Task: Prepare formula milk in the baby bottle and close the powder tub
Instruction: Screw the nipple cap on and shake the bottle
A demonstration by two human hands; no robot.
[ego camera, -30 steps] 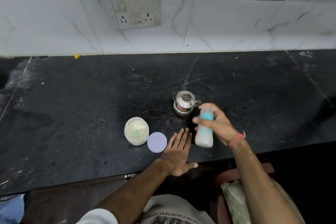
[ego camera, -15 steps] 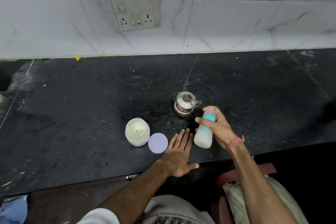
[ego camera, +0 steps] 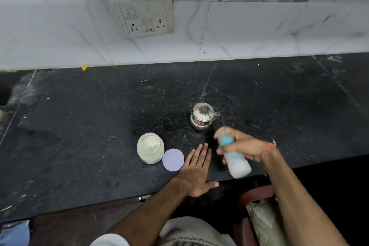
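The blurred baby bottle (ego camera: 233, 155), white with blue markings, tilts above the counter edge. The powder tub (ego camera: 150, 148) stands open, its lilac lid (ego camera: 173, 159) flat beside it.

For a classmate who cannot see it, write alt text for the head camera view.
A right hand grips a blurred, tilted baby bottle with blue bands above a black stone counter. The left hand lies flat beside a round lilac lid and open white powder tub; a small steel pot stands behind.

Black counter (ego camera: 79, 126), white tiled wall (ego camera: 259, 32)
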